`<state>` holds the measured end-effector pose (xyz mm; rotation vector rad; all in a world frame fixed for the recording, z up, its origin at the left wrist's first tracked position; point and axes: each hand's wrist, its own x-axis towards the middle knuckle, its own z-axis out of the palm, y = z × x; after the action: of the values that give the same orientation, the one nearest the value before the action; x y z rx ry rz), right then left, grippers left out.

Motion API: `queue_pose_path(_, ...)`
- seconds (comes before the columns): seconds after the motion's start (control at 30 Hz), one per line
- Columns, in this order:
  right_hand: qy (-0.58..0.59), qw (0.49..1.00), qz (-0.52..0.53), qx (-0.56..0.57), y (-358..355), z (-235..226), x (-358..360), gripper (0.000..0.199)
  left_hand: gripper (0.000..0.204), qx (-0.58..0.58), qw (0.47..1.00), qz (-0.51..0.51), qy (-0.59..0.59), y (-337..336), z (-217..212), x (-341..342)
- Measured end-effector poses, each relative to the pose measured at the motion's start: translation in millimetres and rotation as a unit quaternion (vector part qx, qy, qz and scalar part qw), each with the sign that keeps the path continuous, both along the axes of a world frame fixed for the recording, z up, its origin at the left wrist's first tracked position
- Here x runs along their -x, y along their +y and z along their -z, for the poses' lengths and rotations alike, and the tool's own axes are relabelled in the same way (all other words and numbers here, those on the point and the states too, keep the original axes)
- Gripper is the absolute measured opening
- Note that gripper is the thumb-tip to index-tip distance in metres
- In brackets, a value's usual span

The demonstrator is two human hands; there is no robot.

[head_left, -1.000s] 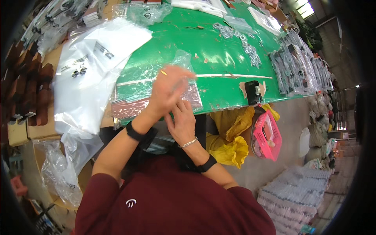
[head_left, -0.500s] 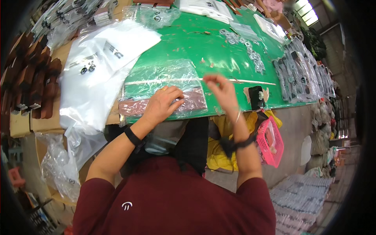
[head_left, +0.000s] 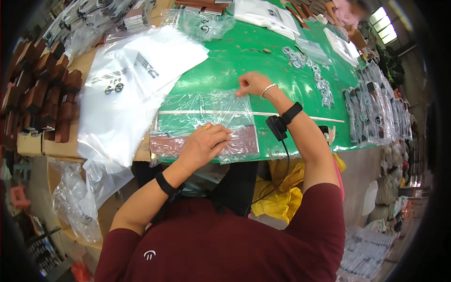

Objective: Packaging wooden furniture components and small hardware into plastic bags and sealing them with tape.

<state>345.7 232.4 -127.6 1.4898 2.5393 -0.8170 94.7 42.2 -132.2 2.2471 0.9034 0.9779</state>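
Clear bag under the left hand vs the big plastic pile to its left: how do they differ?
Content: the clear bag shows a brown piece through it; the plastic pile shows dark printed marks.
Look: the bag is nearly transparent; the pile is whitish.
Size: the bag covers less area than the pile.
Contact: the left hand rests on the bag; neither hand touches the pile.
Shared: both are shiny plastic.

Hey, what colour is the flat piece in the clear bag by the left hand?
Reddish-brown; the flat piece shows best in the head view.
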Motion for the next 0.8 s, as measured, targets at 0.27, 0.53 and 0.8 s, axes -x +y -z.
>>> queue_pose_path(0.27, 0.130, 0.947, 0.293, -0.029, -37.5, 0.1, -17.9, 0.052, 0.011, 0.032, 0.999, -0.020, 0.026, -1.1, -3.7, 2.9)
queue_pose_path(0.53, 0.102, 0.951, 0.259, 0.133, -40.1, 8.3, -1.7, 0.063, 0.009, 0.024, 0.999, -0.037, 0.011, 2.7, -2.4, 0.5)
queue_pose_path(0.8, 0.336, 0.888, 0.282, 0.136, -61.8, 8.5, -5.1, 0.038, 0.008, 0.027, 0.998, -0.058, 0.000, -2.4, -1.7, -2.7)
